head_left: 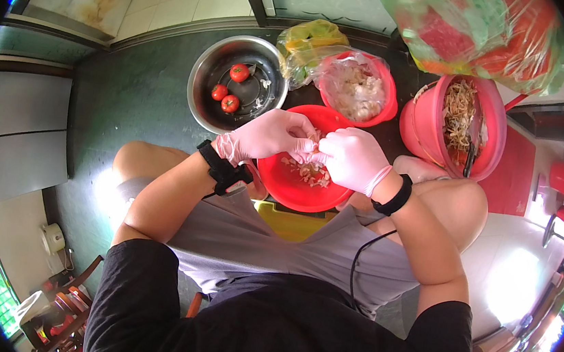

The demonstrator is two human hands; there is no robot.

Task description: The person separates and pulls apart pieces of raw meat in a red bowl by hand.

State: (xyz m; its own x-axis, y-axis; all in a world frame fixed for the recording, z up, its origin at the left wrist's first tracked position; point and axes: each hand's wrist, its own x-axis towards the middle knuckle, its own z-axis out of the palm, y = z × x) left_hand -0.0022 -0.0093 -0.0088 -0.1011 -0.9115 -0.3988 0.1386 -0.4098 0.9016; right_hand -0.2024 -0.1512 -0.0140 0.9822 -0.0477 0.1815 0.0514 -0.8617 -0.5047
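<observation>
Both my hands wear thin pink gloves and meet over a red plastic basin [280,189]. The fingertips of my left hand [271,134] pinch a small pale piece [315,147], which looks like a garlic clove and is mostly hidden. My right hand [354,155] is closed against the same piece, its fingers touching those of the left. Under the hands, pale cloves and scraps of skin [315,174] lie on the basin's bottom. Just beyond the basin, a pink plastic bowl [390,112] holds an open clear bag of whitish pieces [365,94], probably garlic.
A steel basin [201,108] with three tomatoes [239,73] stands ahead on the left. Beside it lies a yellowish plastic bag of green produce [314,37]. A pink bucket [422,121] of dry scraps [458,112] stands at right, below a large filled plastic bag [482,37].
</observation>
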